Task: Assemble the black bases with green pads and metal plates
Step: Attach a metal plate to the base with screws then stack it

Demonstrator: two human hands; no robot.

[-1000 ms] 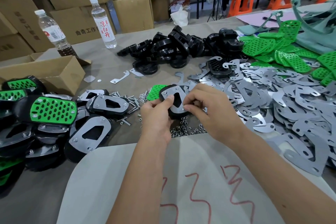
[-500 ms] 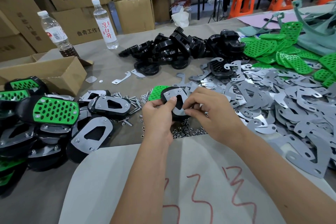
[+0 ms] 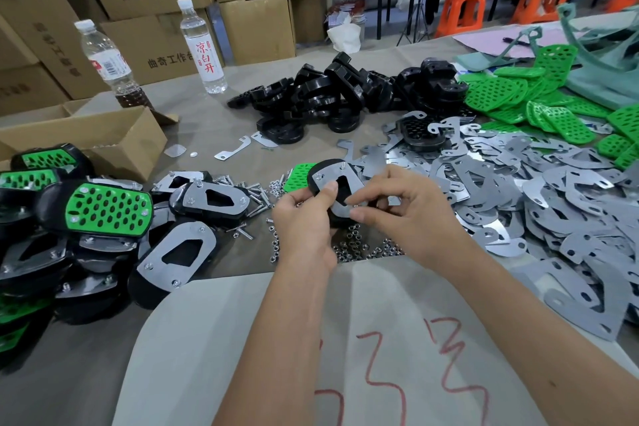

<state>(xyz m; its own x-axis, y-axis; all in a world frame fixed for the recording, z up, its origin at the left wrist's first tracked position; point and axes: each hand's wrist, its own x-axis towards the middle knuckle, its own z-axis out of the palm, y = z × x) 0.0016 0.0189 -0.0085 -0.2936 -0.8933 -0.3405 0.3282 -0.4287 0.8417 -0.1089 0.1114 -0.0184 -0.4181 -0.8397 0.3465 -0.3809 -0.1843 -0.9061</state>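
Note:
My left hand grips a black base with a metal plate on top, thumb pressed on the plate. My right hand pinches at the plate's near right edge with thumb and forefinger; what it pinches is too small to tell. A green pad lies just behind my left hand. Loose nuts and screws are scattered under and left of my hands.
Finished bases are stacked at the left by an open carton. Bare black bases are piled at the back, metal plates at the right, green pads far right. Two bottles stand behind. White sheet lies near me.
Both hands stayed on the base and plate. My right fingers shifted slightly along the plate's near edge; the piece tilted a little.

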